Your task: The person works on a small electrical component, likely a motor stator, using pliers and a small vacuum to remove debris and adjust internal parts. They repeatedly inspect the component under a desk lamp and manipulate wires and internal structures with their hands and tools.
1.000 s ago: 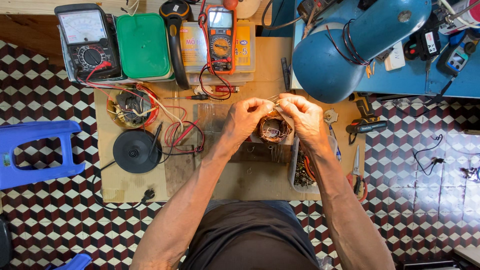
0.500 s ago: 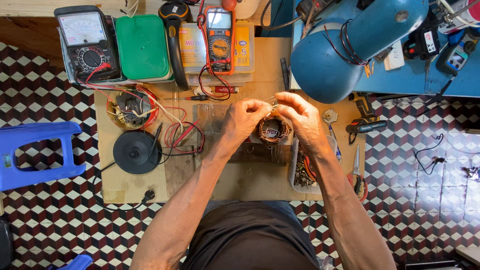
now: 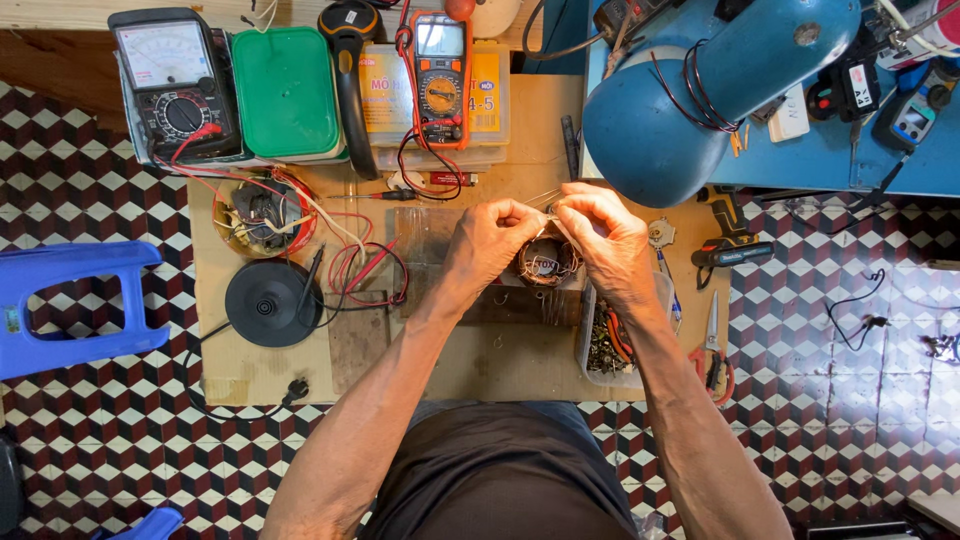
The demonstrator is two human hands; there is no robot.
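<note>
A sheet of cardboard [image 3: 250, 370] is lying flat on the checkered tile floor [image 3: 830, 400], serving as the workbench. Well left of the grip, a black disc [image 3: 270, 302] and a round tin of parts [image 3: 262, 215] are sitting among red wires [image 3: 365, 270]. Beyond the grip, an analog meter [image 3: 175, 85], a green box [image 3: 287, 92] and an orange multimeter [image 3: 440, 75] are lining the far edge. Just right of the grip, scissors [image 3: 712, 350] are resting on the cardboard's edge. A blue stool [image 3: 70, 305] is standing on the floor, far left.
</note>
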